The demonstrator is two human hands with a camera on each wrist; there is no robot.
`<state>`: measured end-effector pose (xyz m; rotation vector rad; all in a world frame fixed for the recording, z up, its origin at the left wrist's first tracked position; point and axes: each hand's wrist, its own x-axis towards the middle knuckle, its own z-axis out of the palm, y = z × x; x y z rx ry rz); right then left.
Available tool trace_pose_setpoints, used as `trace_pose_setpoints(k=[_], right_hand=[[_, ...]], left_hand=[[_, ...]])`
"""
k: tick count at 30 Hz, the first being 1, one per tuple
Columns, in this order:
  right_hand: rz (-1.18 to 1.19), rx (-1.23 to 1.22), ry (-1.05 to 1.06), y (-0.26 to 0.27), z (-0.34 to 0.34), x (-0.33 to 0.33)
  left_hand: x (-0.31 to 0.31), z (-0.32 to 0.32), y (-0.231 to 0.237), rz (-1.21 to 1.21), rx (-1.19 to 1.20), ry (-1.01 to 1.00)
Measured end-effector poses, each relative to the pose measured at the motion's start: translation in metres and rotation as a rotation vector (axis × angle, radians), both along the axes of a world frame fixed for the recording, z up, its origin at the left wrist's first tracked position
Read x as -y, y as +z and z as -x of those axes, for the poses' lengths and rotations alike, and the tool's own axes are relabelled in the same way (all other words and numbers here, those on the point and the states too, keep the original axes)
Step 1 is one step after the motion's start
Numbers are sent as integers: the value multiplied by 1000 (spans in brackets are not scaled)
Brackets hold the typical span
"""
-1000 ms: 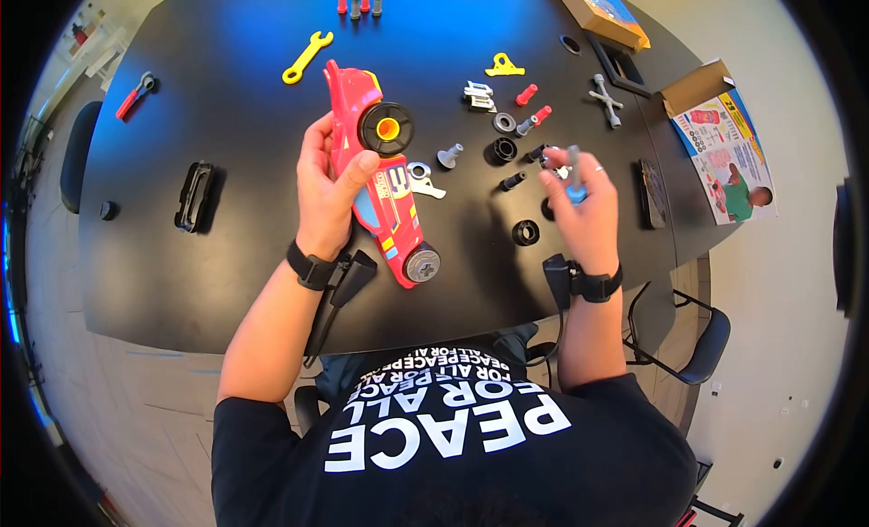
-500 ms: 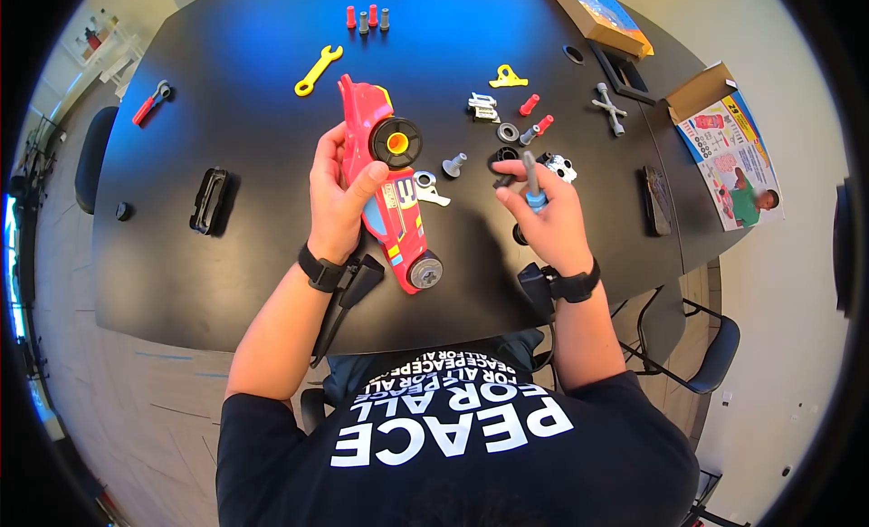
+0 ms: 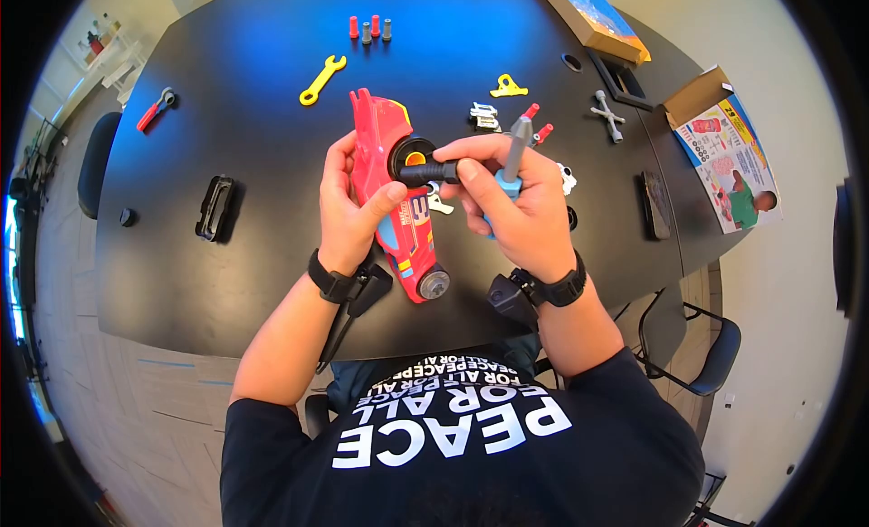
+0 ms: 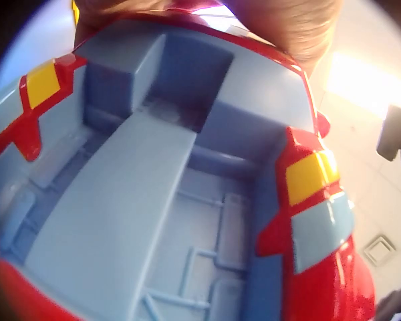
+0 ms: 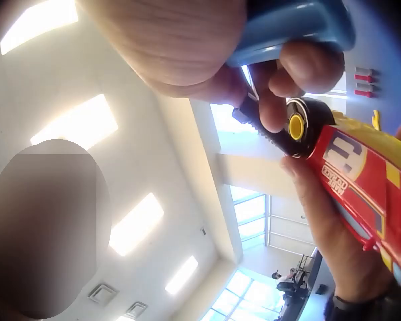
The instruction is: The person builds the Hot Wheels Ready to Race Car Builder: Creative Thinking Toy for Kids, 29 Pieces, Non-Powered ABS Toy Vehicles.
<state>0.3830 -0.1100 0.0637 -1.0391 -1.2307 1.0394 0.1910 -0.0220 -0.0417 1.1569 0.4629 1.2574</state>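
My left hand [image 3: 348, 221] grips a red toy race car [image 3: 369, 147] around its body, with the side bearing the number and stickers turned up. A black wheel [image 3: 397, 152] with a yellow hub [image 3: 415, 158] sits near its rear; a grey-capped wheel [image 3: 434, 284] is at the front. My right hand [image 3: 525, 215] pinches a black toy bolt [image 3: 424, 173] between thumb and forefinger, its end overlapping the wheel beside the hub. The same hand also holds a toy screwdriver [image 5: 294, 30], blue-handled with a grey shaft [image 3: 519, 147]. In the left wrist view, the car's blue hollow inside [image 4: 113, 207] shows.
On the black table lie a yellow wrench [image 3: 322, 81], a red-handled tool [image 3: 156, 110], a grey cross wrench [image 3: 608, 118] and a black tray-like part [image 3: 214, 208]. Several red and grey bolts [image 3: 367, 31] stand at the back. An opened box [image 3: 720, 156] lies at right.
My right hand has picked up the black bolt from among the loose parts and brought it left to the car's rear wheel, keeping the screwdriver. My left hand still holds the car.
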Motion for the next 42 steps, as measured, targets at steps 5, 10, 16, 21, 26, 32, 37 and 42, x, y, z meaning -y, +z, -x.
trace_pose_setpoints(k=[5, 10, 16, 21, 26, 32, 37, 42], right_hand=[[-142, 198, -109, -1, 2, 0], [-217, 549, -270, -11, 7, -10], [-221, 400, -314, -29, -1, -4], [301, 298, -23, -14, -22, 24], [-283, 871, -154, -3, -47, 27], [-350, 887, -264, 3, -49, 25], [-437, 884, -342, -5, -47, 24], [-366, 935, -414, -9, -47, 28]], left_hand=[[4, -1, 5, -47, -28, 35], [4, 0, 5, -82, -73, 100], [0, 0, 9, -69, -120, 239], [0, 0, 16, -31, -81, 300], [-1, -2, 13, -126, -119, 369], [3, -3, 16, -223, -226, 414], [2, -2, 14, -269, -263, 446], [3, -4, 8, -301, -284, 456]])
